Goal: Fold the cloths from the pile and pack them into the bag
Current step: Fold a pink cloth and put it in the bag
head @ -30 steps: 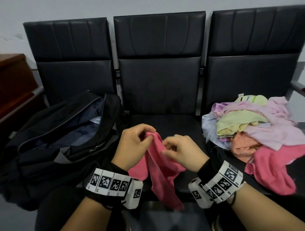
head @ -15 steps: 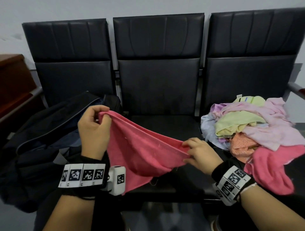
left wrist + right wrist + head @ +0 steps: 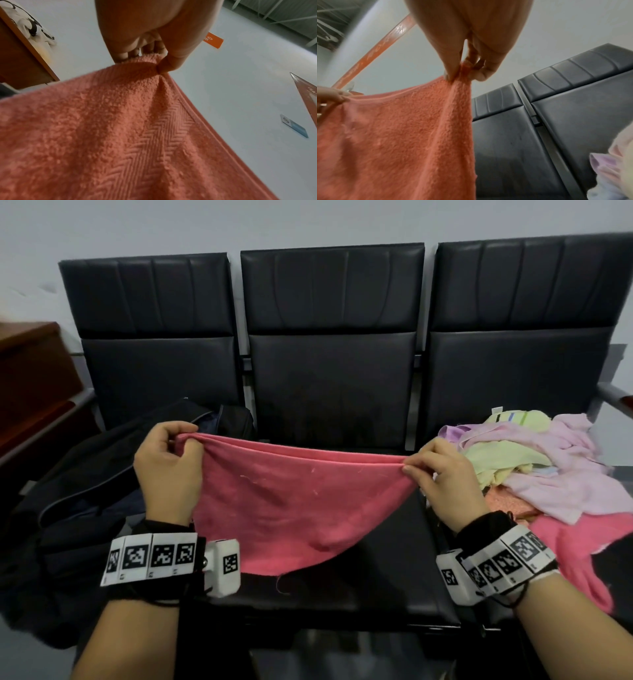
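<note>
A pink towel hangs spread above the middle seat, stretched between both hands. My left hand pinches its left top corner, seen close up in the left wrist view as the left hand gripping the pink towel. My right hand pinches the right top corner; the right wrist view shows the right hand on the pink towel. The black bag lies open on the left seat. The pile of cloths sits on the right seat.
Three black padded seats stand in a row against a pale wall. A brown wooden cabinet is at the far left. A metal armrest sticks out at the right, beyond the pile.
My hands have moved apart and up, opening the bunched pink towel into a wide spread sheet. The right hand rose from near the seat to level with the left.
</note>
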### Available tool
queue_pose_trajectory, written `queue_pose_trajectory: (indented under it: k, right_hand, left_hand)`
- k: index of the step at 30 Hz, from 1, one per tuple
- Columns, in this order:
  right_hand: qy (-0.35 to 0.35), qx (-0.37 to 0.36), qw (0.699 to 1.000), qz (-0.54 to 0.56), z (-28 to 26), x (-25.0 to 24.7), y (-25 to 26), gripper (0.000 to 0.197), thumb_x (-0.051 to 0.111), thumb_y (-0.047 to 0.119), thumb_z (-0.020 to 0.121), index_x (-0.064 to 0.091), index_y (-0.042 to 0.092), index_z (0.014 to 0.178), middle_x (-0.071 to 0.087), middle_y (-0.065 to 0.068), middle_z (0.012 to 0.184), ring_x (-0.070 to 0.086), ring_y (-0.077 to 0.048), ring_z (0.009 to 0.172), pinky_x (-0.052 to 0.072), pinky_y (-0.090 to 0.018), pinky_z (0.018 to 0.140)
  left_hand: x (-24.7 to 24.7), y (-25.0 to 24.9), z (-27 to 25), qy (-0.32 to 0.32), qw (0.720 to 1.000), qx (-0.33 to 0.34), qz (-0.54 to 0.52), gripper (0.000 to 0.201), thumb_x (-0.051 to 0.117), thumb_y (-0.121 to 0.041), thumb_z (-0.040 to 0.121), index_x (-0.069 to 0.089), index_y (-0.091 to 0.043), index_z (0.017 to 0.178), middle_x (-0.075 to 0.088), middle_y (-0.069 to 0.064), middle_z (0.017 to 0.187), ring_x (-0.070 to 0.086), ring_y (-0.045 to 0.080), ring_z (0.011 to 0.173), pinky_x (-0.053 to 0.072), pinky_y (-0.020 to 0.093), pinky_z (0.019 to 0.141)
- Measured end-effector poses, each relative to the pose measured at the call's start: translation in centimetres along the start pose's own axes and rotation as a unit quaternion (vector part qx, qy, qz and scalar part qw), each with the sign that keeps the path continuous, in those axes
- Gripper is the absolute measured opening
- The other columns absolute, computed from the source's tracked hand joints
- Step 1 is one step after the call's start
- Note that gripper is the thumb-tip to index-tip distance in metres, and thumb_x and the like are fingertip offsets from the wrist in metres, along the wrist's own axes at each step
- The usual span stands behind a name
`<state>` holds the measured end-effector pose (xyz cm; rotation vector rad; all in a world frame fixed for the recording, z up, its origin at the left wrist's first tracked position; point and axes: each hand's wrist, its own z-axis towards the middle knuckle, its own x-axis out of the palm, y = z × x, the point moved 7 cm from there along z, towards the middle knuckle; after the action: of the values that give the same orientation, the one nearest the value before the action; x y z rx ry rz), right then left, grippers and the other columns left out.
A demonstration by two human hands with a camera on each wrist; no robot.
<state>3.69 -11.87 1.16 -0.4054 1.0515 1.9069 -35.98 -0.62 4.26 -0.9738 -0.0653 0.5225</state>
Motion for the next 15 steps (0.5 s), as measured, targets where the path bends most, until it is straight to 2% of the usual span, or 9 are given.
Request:
queue_pose_trajectory:
  k: [2, 4, 6, 9, 11, 15]
  right_hand:
    - [-0.010, -0.008, 1.000, -0.003, 0.6, -0.6, 0.6, 0.003, 0.073, 0.004, 0.083, 0.074, 0.007, 0.084, 0.051, -0.001, 0.090, 0.045, -0.003, 0.081, 0.037, -0.005, 0.077]
    - [-0.005, -0.012, 1.000, 0.006, 1.3, -1.1, 1.0, 0.006, 0.072, 0.003, 0.084, 0.071, 0.008, 0.082, 0.055, 0.001, 0.093, 0.049, -0.001, 0.085, 0.040, -0.007, 0.080]
    - [-0.004, -0.010, 1.000, 0.011, 1.7, -1.6, 1.2, 0.011, 0.071, 0.002, 0.085, 0.069, 0.013, 0.083, 0.062, 0.003, 0.088, 0.054, 0.001, 0.082, 0.043, -0.009, 0.078]
    - [-0.030, 0.004, 0.999, 0.021, 1.9, -2.5, 1.1, 0.011, 0.070, 0.004, 0.087, 0.071, 0.015, 0.087, 0.065, 0.008, 0.082, 0.059, 0.000, 0.078, 0.040, -0.004, 0.075]
    - [-0.057, 0.013, 0.997, 0.046, 1.8, -3.1, 1.0, 0.012, 0.069, 0.005, 0.087, 0.072, 0.017, 0.087, 0.068, 0.010, 0.080, 0.061, -0.003, 0.079, 0.041, -0.004, 0.075]
    - [-0.105, 0.031, 0.989, 0.102, 1.6, -4.2, 0.8, 0.018, 0.071, 0.008, 0.086, 0.073, 0.026, 0.087, 0.072, 0.016, 0.078, 0.065, 0.000, 0.080, 0.045, -0.008, 0.075]
  left_hand:
    - [-0.2, 0.2, 0.4, -0.003, 1.000, -0.008, 0.007, 0.022, 0.054, -0.007, 0.081, 0.068, -0.021, 0.090, 0.065, -0.014, 0.082, 0.059, 0.006, 0.074, 0.053, 0.033, 0.076]
    - [-0.5, 0.4, 0.7, -0.007, 1.000, -0.016, 0.012, 0.022, 0.054, -0.007, 0.081, 0.068, -0.021, 0.089, 0.065, -0.011, 0.081, 0.059, 0.007, 0.072, 0.053, 0.035, 0.075]
    - [-0.6, 0.5, 0.8, -0.008, 1.000, -0.019, 0.021, 0.022, 0.055, -0.007, 0.080, 0.068, -0.021, 0.089, 0.066, -0.006, 0.081, 0.060, 0.011, 0.073, 0.054, 0.037, 0.075]
    - [-0.9, 0.5, 0.7, -0.015, 0.999, -0.025, 0.025, 0.021, 0.055, -0.009, 0.079, 0.069, -0.022, 0.088, 0.067, -0.002, 0.080, 0.060, 0.014, 0.072, 0.055, 0.040, 0.074]
    - [-1.0, 0.5, 0.6, -0.018, 0.999, -0.027, 0.024, 0.020, 0.056, -0.011, 0.078, 0.069, -0.023, 0.086, 0.067, -0.003, 0.077, 0.059, 0.014, 0.068, 0.054, 0.042, 0.072]
    - [-1.2, 0.1, 0.4, -0.013, 0.999, -0.025, 0.026, 0.019, 0.056, -0.014, 0.077, 0.069, -0.026, 0.084, 0.066, -0.008, 0.075, 0.059, 0.012, 0.067, 0.054, 0.039, 0.071]
